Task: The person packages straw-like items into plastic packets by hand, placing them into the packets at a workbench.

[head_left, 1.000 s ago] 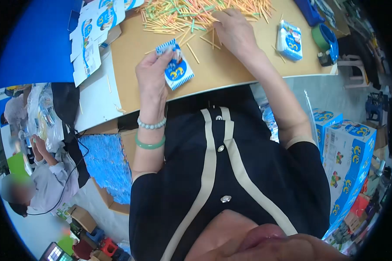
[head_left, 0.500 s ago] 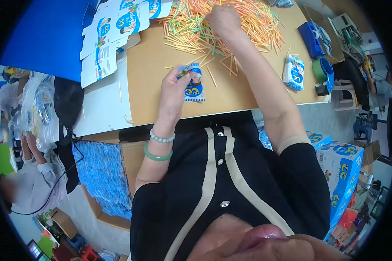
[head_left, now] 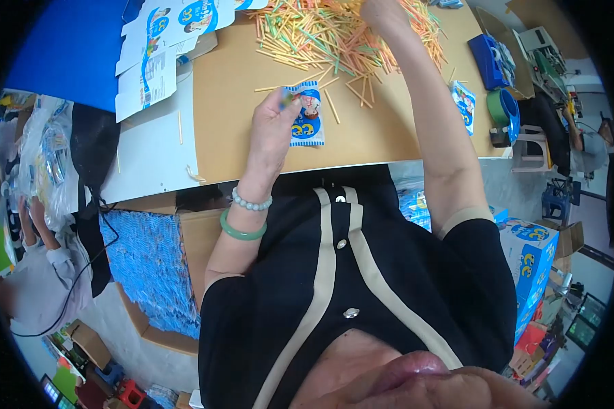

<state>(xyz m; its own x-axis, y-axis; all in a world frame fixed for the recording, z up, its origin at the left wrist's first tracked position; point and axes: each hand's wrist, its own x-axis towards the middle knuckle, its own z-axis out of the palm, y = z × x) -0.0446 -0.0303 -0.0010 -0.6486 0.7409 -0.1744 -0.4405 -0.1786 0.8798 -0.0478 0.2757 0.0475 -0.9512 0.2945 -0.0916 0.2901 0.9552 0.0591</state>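
My left hand [head_left: 271, 126] pinches a small blue-and-white snack packet [head_left: 310, 123] between thumb and fingers, just above the brown tabletop. Something small and multicoloured is blurred at my fingertips. My right hand [head_left: 385, 19] reaches to the far part of a big heap of thin stick candies [head_left: 314, 34] in yellow, orange, pink and green. Its fingers are mostly hidden at the top edge of the view, so what they hold does not show. Several loose sticks [head_left: 332, 107] lie beside the packet.
Flattened printed cartons [head_left: 147, 82] lie at the left. On the right are a stack of packets [head_left: 464, 105], a blue container [head_left: 488, 61] and a tape dispenser [head_left: 503, 116]. Below stand a box of blue wrappers [head_left: 153, 266] and printed cartons [head_left: 529, 255]. Another person [head_left: 48, 266] works at the left.
My right hand has moved farther over the candy heap, up and to the right in the view. My left hand keeps hold of the packet. The whole view has shifted slightly.
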